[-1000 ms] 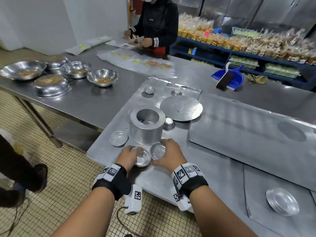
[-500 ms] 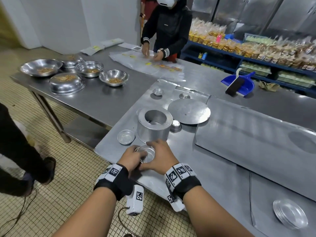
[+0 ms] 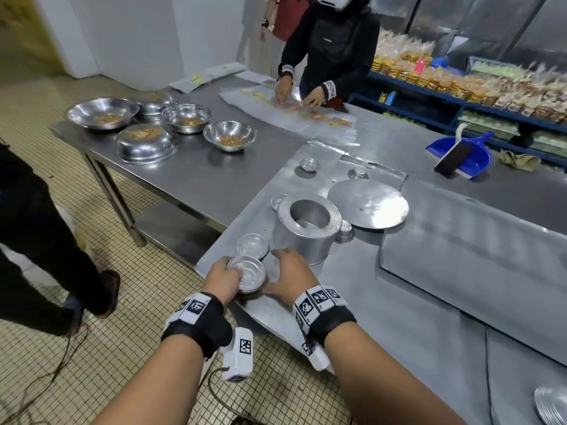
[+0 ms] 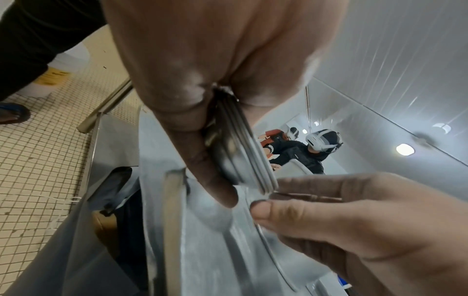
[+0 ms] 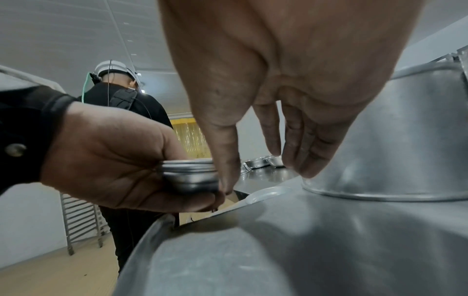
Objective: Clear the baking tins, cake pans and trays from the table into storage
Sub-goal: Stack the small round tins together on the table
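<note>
My left hand (image 3: 228, 273) grips a small stack of nested tart tins (image 3: 247, 273) just above the near corner of the flat metal tray (image 3: 352, 302). The wrist views show the stack (image 4: 248, 160) (image 5: 190, 176) pinched between thumb and fingers. My right hand (image 3: 285, 271) lies beside it with its fingers straight; its thumb touches the stack's side and its fingertips (image 5: 301, 166) reach the base of the tall round cake pan (image 3: 305, 231). One loose tart tin (image 3: 253, 245) sits just beyond the stack. Further tins (image 3: 309, 164) (image 3: 357, 172) (image 3: 345, 230) and a round flat disc (image 3: 368, 207) lie behind.
A large flat tray (image 3: 475, 256) lies to the right, and another stack of tins (image 3: 552, 406) sits at the bottom right. Steel bowls (image 3: 230, 136) with crumbs stand far left. A person in black (image 3: 331, 50) works across the table; another stands at left (image 3: 36, 240). A blue dustpan (image 3: 463, 151) lies at back.
Two tart tins that sat side by side under my hands are now nested in one stack, which my left hand has lifted leftwards. My right hand has released its tin and straightened.
</note>
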### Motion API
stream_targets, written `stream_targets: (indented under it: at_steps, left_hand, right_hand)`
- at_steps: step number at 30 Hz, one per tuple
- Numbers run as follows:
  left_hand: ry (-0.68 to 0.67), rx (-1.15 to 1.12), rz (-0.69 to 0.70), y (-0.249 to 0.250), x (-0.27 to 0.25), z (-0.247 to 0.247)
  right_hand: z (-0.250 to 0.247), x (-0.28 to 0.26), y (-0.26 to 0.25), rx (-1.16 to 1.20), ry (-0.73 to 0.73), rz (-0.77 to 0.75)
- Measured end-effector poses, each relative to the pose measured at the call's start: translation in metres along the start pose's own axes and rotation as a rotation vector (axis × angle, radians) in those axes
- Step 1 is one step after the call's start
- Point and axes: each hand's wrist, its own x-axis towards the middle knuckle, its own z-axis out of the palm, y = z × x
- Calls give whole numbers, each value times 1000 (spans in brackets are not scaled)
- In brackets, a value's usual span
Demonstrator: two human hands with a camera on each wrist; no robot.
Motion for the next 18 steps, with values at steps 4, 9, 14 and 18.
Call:
stream_targets:
  at_steps: [4,9,14,18]
  left_hand:
    - [92,-77,9,5,4,-21]
    - [134,-136,-12,9,10,-41]
    - [143,-150,-13,7,21,-54]
    - [147,-140,-5,6,28,-60]
  right_hand:
    - [16,35,-13,-60,9,14]
    - [32,78,-27,-165,-25,34]
    - [42,105,-32,-304,-119,65]
    - [44,116,-31,-374,-142,101]
